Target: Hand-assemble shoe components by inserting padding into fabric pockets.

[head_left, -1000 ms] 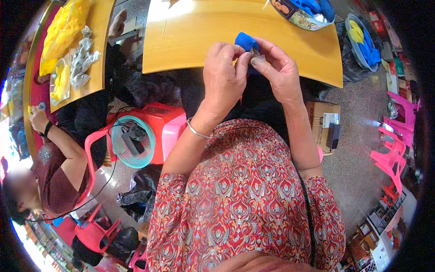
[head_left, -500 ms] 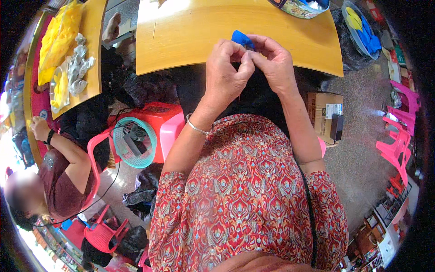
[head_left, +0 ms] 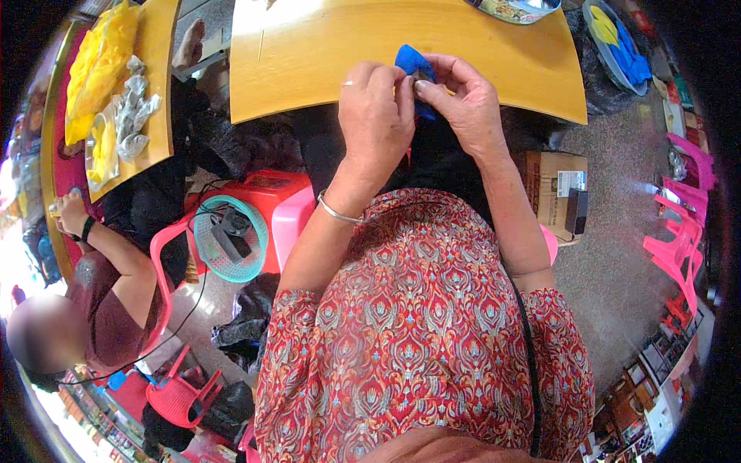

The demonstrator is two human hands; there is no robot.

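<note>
At the near edge of the wooden table (head_left: pixel 332 62), a small blue cloth piece (head_left: pixel 414 62) comes to a soft point between my two hands. My right hand (head_left: pixel 469 104) pinches its lower right side between thumb and fingers. A small dark patch shows by the right thumb tip, too small to make out. My left hand (head_left: pixel 376 119) has its back turned up and its fingers curled together, with the fingertips against the cloth's left side. Whatever those fingers pinch is hidden behind the hand. A ring and a bangle are on the left hand and wrist.
A patterned tin (head_left: pixel 519 9) stands at the table's far right. Beyond it, a basin (head_left: pixel 590 38) holds yellow and blue cloth. At left, a person (head_left: pixel 116 309) sits by another table with yellow bundles (head_left: pixel 100 62). A teal basket (head_left: pixel 202 251) and a cardboard box (head_left: pixel 544 193) flank me.
My left hand has turned more back-up and shifted slightly left, its fingers parting a little from the right thumb. The blue cloth piece stands slightly higher. My right hand keeps its pinch.
</note>
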